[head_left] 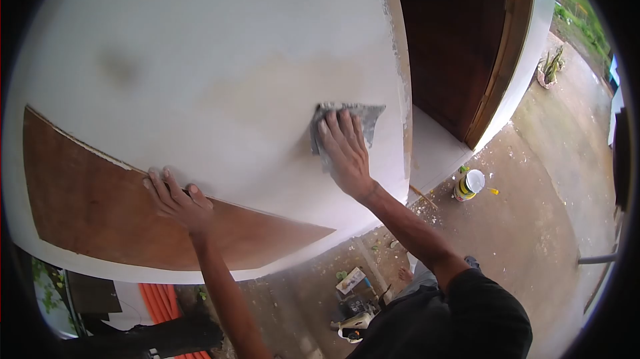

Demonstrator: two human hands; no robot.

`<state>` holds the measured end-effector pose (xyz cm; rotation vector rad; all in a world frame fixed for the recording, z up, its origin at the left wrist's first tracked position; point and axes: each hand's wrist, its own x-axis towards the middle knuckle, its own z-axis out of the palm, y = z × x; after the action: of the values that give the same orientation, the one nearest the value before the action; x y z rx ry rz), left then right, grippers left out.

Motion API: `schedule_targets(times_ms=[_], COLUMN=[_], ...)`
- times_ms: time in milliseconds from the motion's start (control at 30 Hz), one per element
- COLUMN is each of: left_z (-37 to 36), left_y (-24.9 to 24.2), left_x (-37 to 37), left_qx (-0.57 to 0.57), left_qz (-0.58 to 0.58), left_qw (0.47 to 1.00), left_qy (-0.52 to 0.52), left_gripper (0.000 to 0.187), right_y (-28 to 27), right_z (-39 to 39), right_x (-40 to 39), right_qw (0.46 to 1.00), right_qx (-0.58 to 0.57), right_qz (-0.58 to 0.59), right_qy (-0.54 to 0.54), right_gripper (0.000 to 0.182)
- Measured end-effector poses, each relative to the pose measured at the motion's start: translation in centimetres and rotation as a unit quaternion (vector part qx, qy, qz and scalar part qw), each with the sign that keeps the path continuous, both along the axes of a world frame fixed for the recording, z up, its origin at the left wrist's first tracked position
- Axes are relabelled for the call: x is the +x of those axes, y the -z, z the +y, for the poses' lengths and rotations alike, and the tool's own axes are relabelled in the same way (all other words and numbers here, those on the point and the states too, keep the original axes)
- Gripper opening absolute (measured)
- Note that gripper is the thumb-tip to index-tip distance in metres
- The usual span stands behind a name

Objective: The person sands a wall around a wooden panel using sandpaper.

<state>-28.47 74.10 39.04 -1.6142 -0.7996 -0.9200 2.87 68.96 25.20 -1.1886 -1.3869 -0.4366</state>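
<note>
My right hand (345,146) presses a grey, dusty sheet of sandpaper (372,116) flat against the white wall (173,39), with the fingers spread over it. A patch of the wall just above and left of the sheet looks beige and smudged. Lower on the left, my left hand (179,200) holds nothing; its fingers are apart and lie across the top edge of a reddish-brown panel (100,199) set in the wall. White dust coats the fingertips of both hands.
A dark doorway with a wooden frame (492,72) opens to the right of the wall. On the concrete floor stands a paint bucket (469,186). Tools and a flat white block (350,280) lie below me. Orange pipes (159,302) are at lower left, a potted plant (549,69) farther off.
</note>
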Motion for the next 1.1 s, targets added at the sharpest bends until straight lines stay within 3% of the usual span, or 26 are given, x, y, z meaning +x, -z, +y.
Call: schedule_targets(times_ms=[100,200,267,367,433,533,767,833,933,1033,1100], left_z=[-0.1,0.3,0.3,-0.2,-0.3,0.0,-0.1,0.0,0.1,-0.4,-0.3], left_y=[0.3,-0.2,-0.2,0.2,0.1,-0.1,-0.2,-0.1,-0.1,-0.1,0.1], left_x=[0.3,0.0,-0.2,0.3,0.2,-0.2,0.2,0.0,-0.1,0.1,0.1], left_qx=[-0.004,0.006,0.008,-0.005,-0.009,-0.003,-0.002,0.002,0.0,-0.006,-0.006], left_qz=[-0.001,0.002,0.003,-0.002,-0.001,0.013,0.021,0.015,0.015,0.014,0.017], left_qw=[1.0,1.0,1.0,1.0,1.0,1.0,1.0,1.0,1.0,1.0,1.0], left_qy=[-0.006,-0.004,-0.005,-0.012,-0.01,-0.003,0.004,-0.009,0.001,-0.017,-0.023], left_gripper=[0.053,0.053,0.053,0.053,0.052,0.051,0.052,0.052,0.052,0.053,0.053], right_y=[-7.8,4.0,3.7,-3.8,-6.1,3.8,-7.1,0.7,2.4,-6.3,-7.8], right_z=[-0.3,-0.6,-0.6,-0.7,-0.9,-1.5,-1.0,-1.6,-1.1,-1.0,0.0], right_x=[0.8,-1.1,-1.5,-1.2,-1.0,-1.9,-1.7,-2.8,-3.6,-3.2,-2.6], right_qw=[1.0,0.999,0.999,0.999,0.998,0.995,0.997,0.997,0.997,0.994,0.997], right_qx=[0.003,-0.054,-0.054,-0.036,-0.038,-0.092,-0.022,-0.062,-0.053,-0.049,-0.018], right_qz=[0.026,-0.003,-0.001,0.007,0.001,0.022,0.056,0.027,0.046,0.079,0.057], right_qy=[-0.014,0.006,0.002,-0.027,-0.052,-0.002,-0.056,-0.04,-0.037,-0.053,-0.046], right_gripper=[0.059,0.06,0.06,0.06,0.061,0.064,0.071,0.071,0.072,0.074,0.076])
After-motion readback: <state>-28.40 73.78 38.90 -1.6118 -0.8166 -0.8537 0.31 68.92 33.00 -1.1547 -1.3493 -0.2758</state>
